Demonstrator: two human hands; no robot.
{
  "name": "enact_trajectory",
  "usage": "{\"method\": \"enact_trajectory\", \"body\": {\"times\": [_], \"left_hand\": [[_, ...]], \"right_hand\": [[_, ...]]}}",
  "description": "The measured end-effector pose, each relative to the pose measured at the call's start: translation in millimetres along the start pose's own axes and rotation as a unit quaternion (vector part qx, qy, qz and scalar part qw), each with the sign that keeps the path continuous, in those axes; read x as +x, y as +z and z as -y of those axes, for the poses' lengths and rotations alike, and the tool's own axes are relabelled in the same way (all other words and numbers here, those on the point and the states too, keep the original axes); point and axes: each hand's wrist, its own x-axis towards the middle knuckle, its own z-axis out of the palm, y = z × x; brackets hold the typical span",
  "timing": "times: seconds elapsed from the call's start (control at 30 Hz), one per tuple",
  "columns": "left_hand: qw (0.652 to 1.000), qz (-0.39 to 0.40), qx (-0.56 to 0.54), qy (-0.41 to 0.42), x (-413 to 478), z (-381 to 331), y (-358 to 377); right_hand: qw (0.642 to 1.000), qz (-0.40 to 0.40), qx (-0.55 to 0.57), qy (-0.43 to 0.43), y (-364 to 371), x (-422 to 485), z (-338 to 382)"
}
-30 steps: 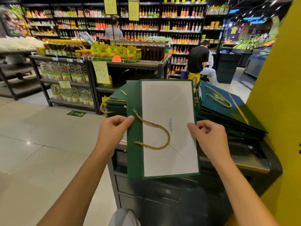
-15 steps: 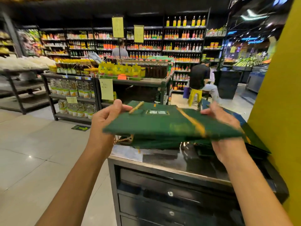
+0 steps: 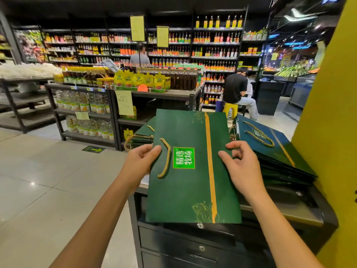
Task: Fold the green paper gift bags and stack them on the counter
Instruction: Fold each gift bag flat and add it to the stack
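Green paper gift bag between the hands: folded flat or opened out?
Folded flat: the green paper gift bag shows one flat panel.

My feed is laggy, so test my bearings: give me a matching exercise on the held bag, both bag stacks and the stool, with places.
Things:
1 held bag
2 right stack
3 left stack
4 yellow stool

Places:
A under the seated person
B beside the yellow pillar
C just beyond the left hand
D gripped by left hand and right hand

Pairs: 1-D, 2-B, 3-C, 4-A
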Motion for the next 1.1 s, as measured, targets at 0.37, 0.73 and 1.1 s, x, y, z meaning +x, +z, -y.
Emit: {"method": "enact_trajectory", "body": {"times": [0.37,0.73,1.1], "left_hand": [[0.995,0.024,0.096,0.031,14.6,46.1,8.9],[0.984,0.054,0.144,0.087,14.3,50.9,6.8],[0.980,0.039,0.168,0.103,13.7,54.8,7.7]], "right_hand": [[0.936,0.013,-0.320,-0.147,32.6,-13.8,-3.6],[0.973,0.080,-0.172,-0.130,113.6,2.0,20.1],[0.963,0.060,-0.181,-0.191,120.5,-1.6,7.5]]}}
